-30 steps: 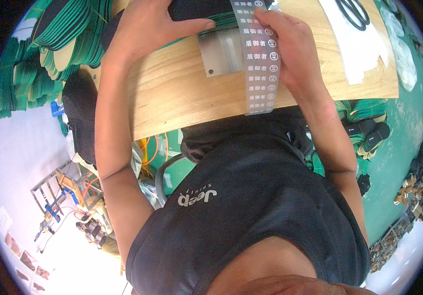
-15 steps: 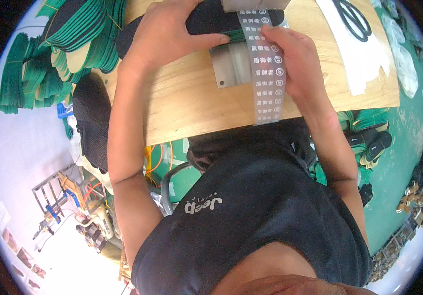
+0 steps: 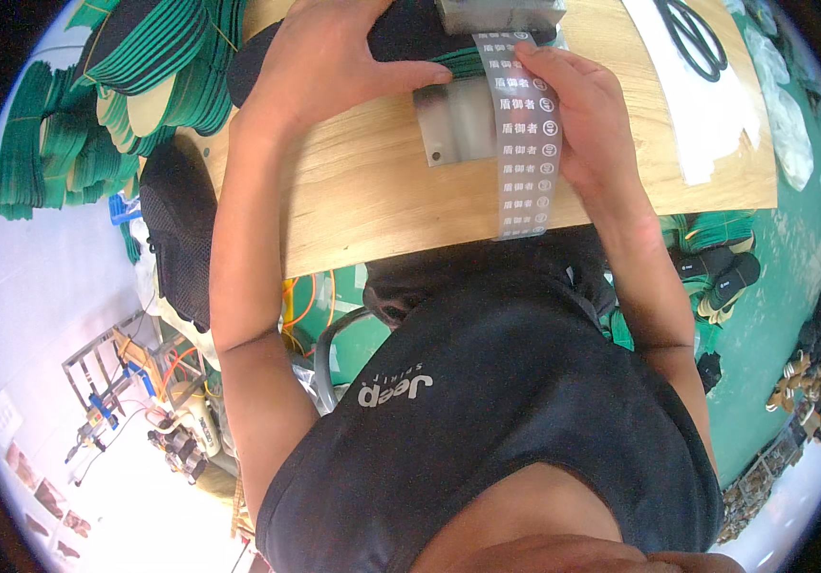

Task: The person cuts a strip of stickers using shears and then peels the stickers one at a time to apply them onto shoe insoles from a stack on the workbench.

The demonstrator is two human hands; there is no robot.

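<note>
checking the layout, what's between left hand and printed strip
Head view: between the left hand and printed strip lie part of a green-edged insole stack and, lower in frame, a metal plate.

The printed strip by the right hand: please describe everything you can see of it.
The strip is long, narrow, translucent grey, apparently plastic film, with repeated white characters and round emblems. It lies lengthwise across the wooden tabletop, looking fairly flat, its lower end at the near edge. The right hand holds its right side near the top, where a grey block meets it.
</note>
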